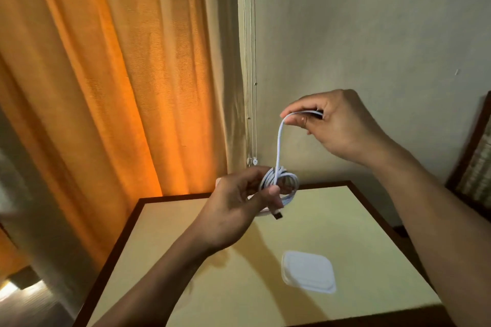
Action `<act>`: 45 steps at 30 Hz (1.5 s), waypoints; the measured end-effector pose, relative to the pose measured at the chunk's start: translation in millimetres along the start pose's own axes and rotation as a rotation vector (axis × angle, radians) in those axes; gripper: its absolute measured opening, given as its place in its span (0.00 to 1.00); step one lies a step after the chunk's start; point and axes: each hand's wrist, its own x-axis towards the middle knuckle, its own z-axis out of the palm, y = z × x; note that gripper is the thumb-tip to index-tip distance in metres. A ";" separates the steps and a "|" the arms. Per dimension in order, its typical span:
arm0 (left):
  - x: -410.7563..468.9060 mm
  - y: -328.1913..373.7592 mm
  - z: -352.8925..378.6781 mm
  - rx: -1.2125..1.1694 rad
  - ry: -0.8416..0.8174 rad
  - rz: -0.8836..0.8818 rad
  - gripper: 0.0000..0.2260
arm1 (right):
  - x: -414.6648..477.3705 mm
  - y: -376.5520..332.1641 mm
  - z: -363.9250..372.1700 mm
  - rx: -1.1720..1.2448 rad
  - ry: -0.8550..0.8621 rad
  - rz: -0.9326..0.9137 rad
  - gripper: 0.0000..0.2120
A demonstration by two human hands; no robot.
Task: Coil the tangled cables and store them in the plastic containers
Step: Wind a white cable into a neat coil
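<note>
The left hand [233,210] and right hand [337,127] are bare. Both forearms [425,194] are uncovered as far as the view's lower edge. The visible thumbnails [303,121] are trimmed short.

We see an orange curtain [93,74] glowing beside a pale wall [372,34], behind a dark-framed cream table [212,287].

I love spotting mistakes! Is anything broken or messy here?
Nothing looks broken or spilled. The white cable is coiled in the left hand, one loose strand rising to the right hand. The plastic container lies flat on the table.
</note>
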 end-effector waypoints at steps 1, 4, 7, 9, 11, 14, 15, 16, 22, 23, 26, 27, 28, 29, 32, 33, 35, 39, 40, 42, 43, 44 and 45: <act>0.2 3.4 1.4 -0.049 -0.014 0.002 0.11 | 1.3 6.3 7.2 0.030 0.013 0.023 0.06; 1.2 4.7 0.6 -0.332 -0.014 -0.013 0.10 | -6.7 22.3 32.0 0.051 -0.041 0.080 0.07; 2.3 4.9 -0.9 -0.687 0.028 -0.092 0.12 | -25.4 31.7 55.3 -0.036 -0.101 0.013 0.09; 2.2 3.0 -0.7 -0.756 0.042 -0.121 0.13 | -34.6 32.6 61.2 -0.030 -0.148 0.024 0.06; 1.4 1.3 -0.2 -0.763 0.042 -0.141 0.12 | -40.6 30.9 64.6 -0.038 -0.197 0.059 0.06; 0.7 1.2 0.8 -0.701 0.053 -0.175 0.15 | -44.9 25.4 66.6 -0.113 -0.230 0.082 0.09; 1.5 1.8 0.3 -0.674 0.058 -0.188 0.16 | -45.6 23.8 65.9 -0.130 -0.245 0.084 0.09; 2.5 2.6 -0.7 -0.655 0.062 -0.198 0.16 | -46.2 23.2 64.8 -0.126 -0.260 0.098 0.10; 14.0 5.3 -10.2 -0.689 0.104 -0.270 0.14 | -44.4 23.3 61.8 0.639 -0.008 0.461 0.06; 14.6 4.5 -10.1 -0.705 0.098 -0.277 0.14 | -43.7 22.1 62.6 0.743 0.059 0.490 0.06; 13.6 0.2 -7.8 -0.734 0.093 -0.331 0.13 | -43.8 20.1 68.6 0.828 0.210 0.488 0.05; 12.8 -0.3 -6.5 -0.728 0.093 -0.350 0.15 | -44.2 21.0 70.4 0.827 0.244 0.472 0.05; 11.6 -0.6 -5.4 -0.716 0.095 -0.368 0.18 | -44.8 22.5 72.0 0.822 0.266 0.452 0.06; 10.5 -0.8 -5.2 -0.708 0.096 -0.374 0.19 | -45.5 24.6 73.0 0.811 0.281 0.432 0.07; 9.8 0.2 -6.7 -0.671 0.117 -0.382 0.18 | -43.7 28.5 71.4 0.767 0.325 0.383 0.08; 10.1 1.4 -6.5 -0.655 0.117 -0.381 0.19 | -42.3 28.9 69.9 0.761 0.338 0.375 0.08; 11.3 3.4 -6.3 -0.625 0.133 -0.379 0.20 | -39.5 28.7 67.3 0.747 0.344 0.363 0.09; 13.8 10.8 -5.6 -0.657 0.097 -0.349 0.22 | -37.7 29.9 63.5 0.773 0.256 0.365 0.08; 14.3 11.6 -6.0 -0.676 0.089 -0.346 0.22 | -38.4 29.7 63.6 0.805 0.227 0.377 0.08; 15.0 10.0 -6.8 -0.690 0.082 -0.345 0.22 | -41.9 26.9 66.0 0.890 0.184 0.415 0.07; 15.4 8.4 -6.5 -0.681 0.083 -0.351 0.22 | -44.4 25.1 68.4 0.936 0.169 0.445 0.06; 15.7 6.7 -5.9 -0.668 0.091 -0.358 0.21 | -47.3 23.8 72.2 0.985 0.154 0.484 0.06; 15.6 4.9 -4.9 -0.654 0.107 -0.361 0.19 | -50.8 23.1 76.4 1.031 0.140 0.531 0.06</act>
